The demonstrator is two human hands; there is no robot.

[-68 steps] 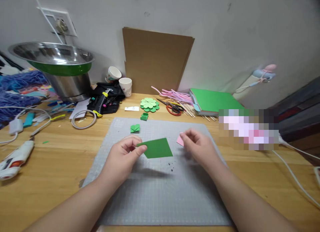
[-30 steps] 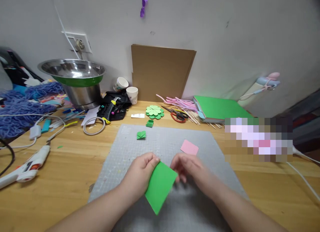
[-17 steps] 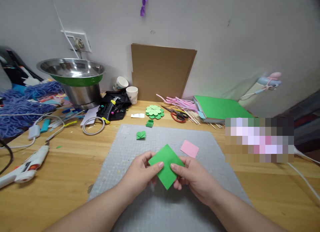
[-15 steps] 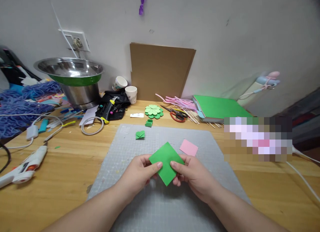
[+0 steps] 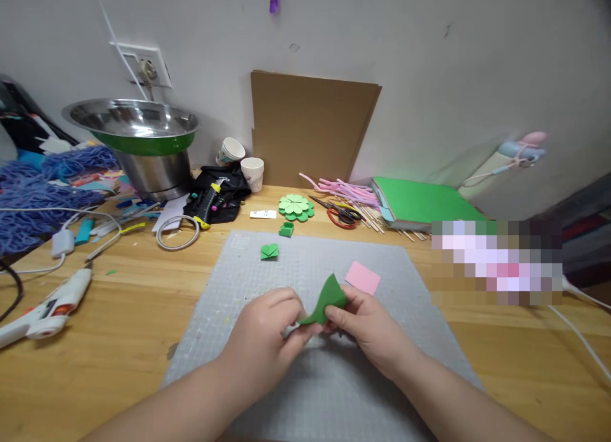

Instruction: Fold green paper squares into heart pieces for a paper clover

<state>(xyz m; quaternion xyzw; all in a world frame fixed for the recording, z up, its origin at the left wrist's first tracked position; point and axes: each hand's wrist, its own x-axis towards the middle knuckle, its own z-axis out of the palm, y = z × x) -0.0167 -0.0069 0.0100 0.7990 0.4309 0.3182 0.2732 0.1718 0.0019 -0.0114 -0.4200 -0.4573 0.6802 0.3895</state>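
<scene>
In the head view, the plain green paper [image 5: 330, 297] bows in a curve above the grey mat [image 5: 248, 280], one pointed corner upward. The left hand [image 5: 270, 327] pinches its left corner; the right hand [image 5: 375, 327] grips its right side, thumb in front.

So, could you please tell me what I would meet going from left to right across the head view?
White glue gun → white ring → small folded green heart → bent green sheet → pink sheet → green-topped stack.
</scene>
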